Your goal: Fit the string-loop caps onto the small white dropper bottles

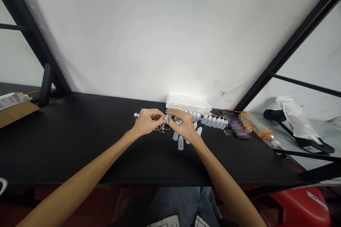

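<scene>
My left hand [147, 121] and my right hand [183, 124] meet above the black table, fingertips pinched together. Between them is a small white cap [166, 119], mostly hidden by the fingers; both hands grip it. Whether a bottle is also in the right fingers cannot be made out. Under and beside my left hand lie loose white caps with thin curved straps [160, 130]. Small translucent dropper bottles lie around my right hand, the nearest bottle [180, 143] just below it. A row of similar bottles [214, 122] extends to the right.
A stack of white flat trays or sheets [189, 102] lies at the back by the wall. Right of the bottles are a blurred dark object [238, 127] and an orange-labelled bottle [262, 131]. A cardboard box [17, 108] sits far left. A red stool [303, 205] stands below right.
</scene>
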### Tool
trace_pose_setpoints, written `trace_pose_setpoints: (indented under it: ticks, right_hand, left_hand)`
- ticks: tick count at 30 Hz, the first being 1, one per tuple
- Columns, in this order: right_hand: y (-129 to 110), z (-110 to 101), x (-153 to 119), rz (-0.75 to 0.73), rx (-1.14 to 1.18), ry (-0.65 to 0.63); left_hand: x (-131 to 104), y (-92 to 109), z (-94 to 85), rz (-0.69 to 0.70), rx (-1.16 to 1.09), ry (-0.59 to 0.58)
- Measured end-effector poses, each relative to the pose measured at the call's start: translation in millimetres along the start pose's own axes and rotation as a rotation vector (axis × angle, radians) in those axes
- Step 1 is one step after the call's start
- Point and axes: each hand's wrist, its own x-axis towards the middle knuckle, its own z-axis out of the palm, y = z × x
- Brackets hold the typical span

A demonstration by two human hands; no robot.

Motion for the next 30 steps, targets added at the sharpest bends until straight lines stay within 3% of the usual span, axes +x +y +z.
trace_pose_setpoints:
  ticks: [5,16,22,30]
  right_hand:
    - [-2.8,1.1,1.5,0.057,0.007,0.026]
    - [-1.8,4.0,4.7,0.493,0.376,0.098]
    - [-9.2,6.4,4.5,0.423,0.397,0.087]
    - [-10.8,6.4,3.9,0.395,0.441,0.030]
  left_hand:
    - [0.4,-1.4,-0.3,-0.018,-0.050,0.007]
    - [0.6,2.5,4.9,-0.181,-0.362,-0.026]
    - [-0.3,5.0,8.1,-0.342,-0.543,0.029]
    - [-1.6,0.7,7.5,-0.301,-0.561,0.040]
